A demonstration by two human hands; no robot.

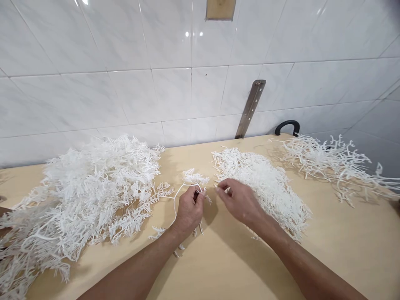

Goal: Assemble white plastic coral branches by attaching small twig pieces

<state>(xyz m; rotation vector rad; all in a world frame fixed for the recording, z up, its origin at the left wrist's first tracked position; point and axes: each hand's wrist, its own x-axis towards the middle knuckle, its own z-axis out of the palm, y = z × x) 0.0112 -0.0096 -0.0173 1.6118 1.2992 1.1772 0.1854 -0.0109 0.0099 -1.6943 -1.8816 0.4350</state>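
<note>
My left hand point(190, 208) is closed around a thin white branched plastic sprue point(175, 204), whose stems stick out above and below the fist. Feathery clusters of small white prongs point(196, 177) hang at its ends. A small dark spot shows between thumb and forefinger; I cannot tell what it is. To the right, apart from the sprue, my right hand point(237, 198) has thumb and forefinger pinched together. Whatever they hold, if anything, is too small to make out. This hand is over the near left side of a heap of small white plastic pieces point(265, 179).
A large mound of white branched sprues point(103, 187) covers the left side of the wooden table point(212, 266). Barer white stems point(328, 160) lie at the right. Behind stand a metal strip point(251, 109) and a black curved handle point(287, 123) by the tiled wall. Another person's hand point(4, 221) shows at the left edge.
</note>
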